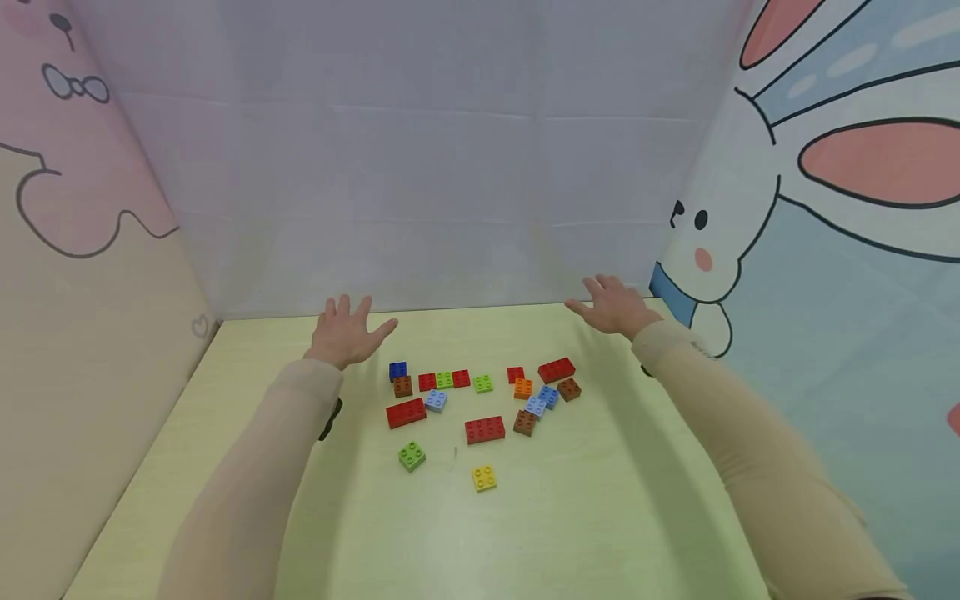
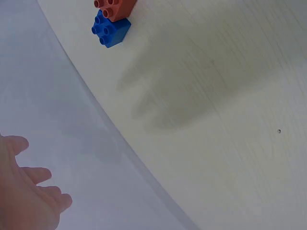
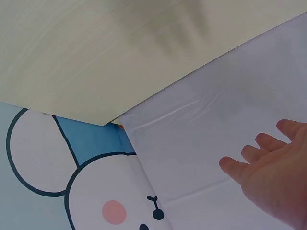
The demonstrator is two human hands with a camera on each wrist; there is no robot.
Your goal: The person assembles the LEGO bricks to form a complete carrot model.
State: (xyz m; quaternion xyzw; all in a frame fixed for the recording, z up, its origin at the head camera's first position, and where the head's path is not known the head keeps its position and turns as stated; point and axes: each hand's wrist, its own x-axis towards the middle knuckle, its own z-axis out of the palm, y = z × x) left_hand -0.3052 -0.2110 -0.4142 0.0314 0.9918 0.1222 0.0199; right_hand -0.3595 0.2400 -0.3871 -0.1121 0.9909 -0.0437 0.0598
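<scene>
My left hand [image 1: 347, 335] is held above the back left of the table with its fingers spread and nothing in it. Nearest to it are a dark blue toy brick [image 1: 397, 370] and a brown brick [image 1: 402, 386], seen also at the top of the left wrist view. On the other side, my right hand [image 1: 611, 307] hovers over the back right edge, fingers spread, holding nothing. A long red brick [image 1: 557, 370] lies closest to it, with a brown brick [image 1: 569, 389] just in front. The right wrist view shows this hand against the pale curtain.
Several more bricks lie spread over the middle, among them a yellow one [image 1: 483, 477], a green one [image 1: 412, 456], an orange one [image 1: 523, 388] and a long red one [image 1: 484, 430]. A pale curtain [image 1: 450, 167] stands behind the table [image 1: 585, 517], with printed cloth at both sides.
</scene>
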